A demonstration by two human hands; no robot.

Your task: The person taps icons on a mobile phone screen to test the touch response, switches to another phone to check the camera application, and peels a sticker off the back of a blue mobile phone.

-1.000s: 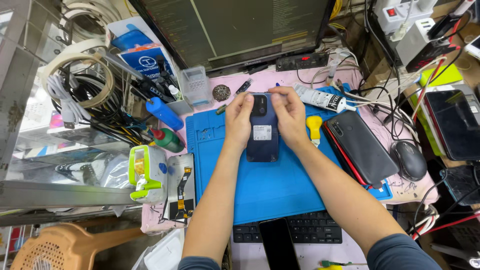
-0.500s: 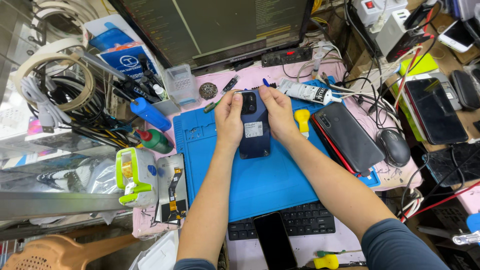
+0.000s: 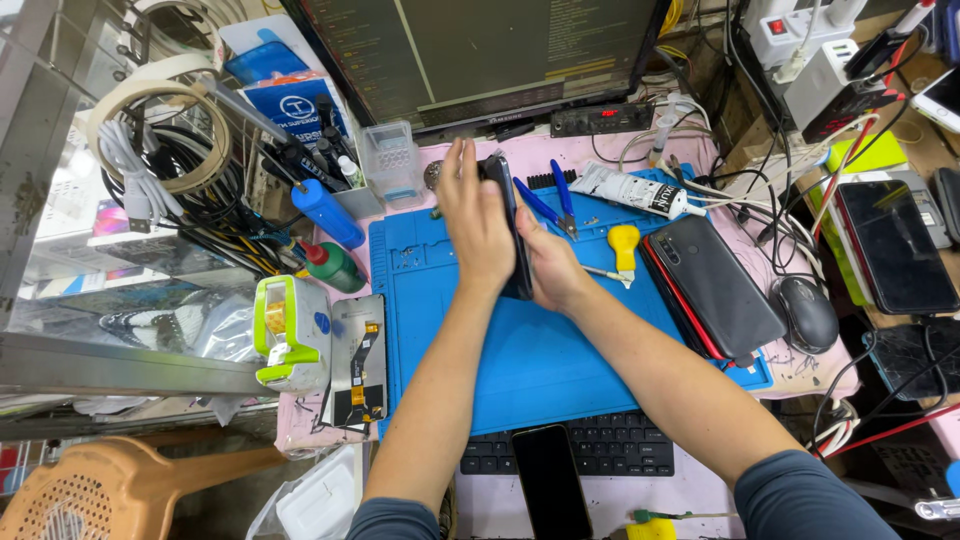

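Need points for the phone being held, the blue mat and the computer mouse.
phone [image 3: 512,225], head view: dark edge showing between the two hands.
blue mat [image 3: 540,365], head view: bare patch below the hands.
computer mouse [image 3: 808,313], head view: middle of its black top.

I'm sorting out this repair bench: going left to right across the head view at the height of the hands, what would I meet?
Green bottle → left hand → dark phone held on edge → right hand → yellow-handled tool → black phone with red edge → black mouse → phone with dark screen.
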